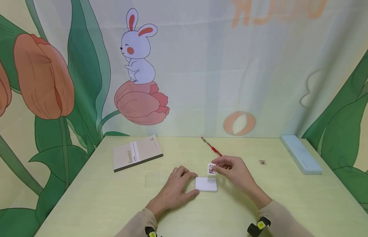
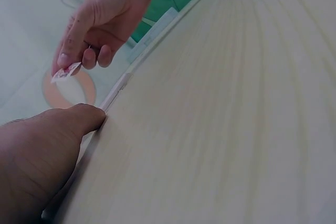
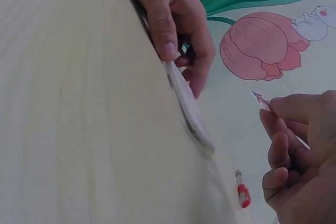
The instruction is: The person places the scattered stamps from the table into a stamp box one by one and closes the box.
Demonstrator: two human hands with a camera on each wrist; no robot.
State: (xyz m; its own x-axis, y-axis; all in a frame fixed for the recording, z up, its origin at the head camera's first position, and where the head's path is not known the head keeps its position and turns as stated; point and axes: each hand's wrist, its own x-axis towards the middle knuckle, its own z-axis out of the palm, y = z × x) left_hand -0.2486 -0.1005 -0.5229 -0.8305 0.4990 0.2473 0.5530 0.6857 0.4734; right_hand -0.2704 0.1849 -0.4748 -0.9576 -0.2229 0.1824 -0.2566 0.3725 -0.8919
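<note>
A small white sticker (image 1: 211, 169) with a red and purple print is pinched between the thumb and index finger of my right hand (image 1: 232, 171). It is held up just behind a flat white rectangular case (image 1: 206, 184) with rounded corners, which lies on the table. At that case's left end, my left hand (image 1: 176, 189) has its thumb on the near corner and a fingertip on the far one. From the right wrist view, the case (image 3: 191, 111) appears edge-on as a thin slab, with the left thumb (image 3: 167, 48) right at its end.
A clear plastic piece (image 1: 155, 180) lies left of the left hand. Behind it is a notebook (image 1: 138, 153). A red pen (image 1: 213, 148) lies beyond the right hand, with a tiny brown square (image 1: 262, 162) and a long light-blue box (image 1: 300, 154) further right.
</note>
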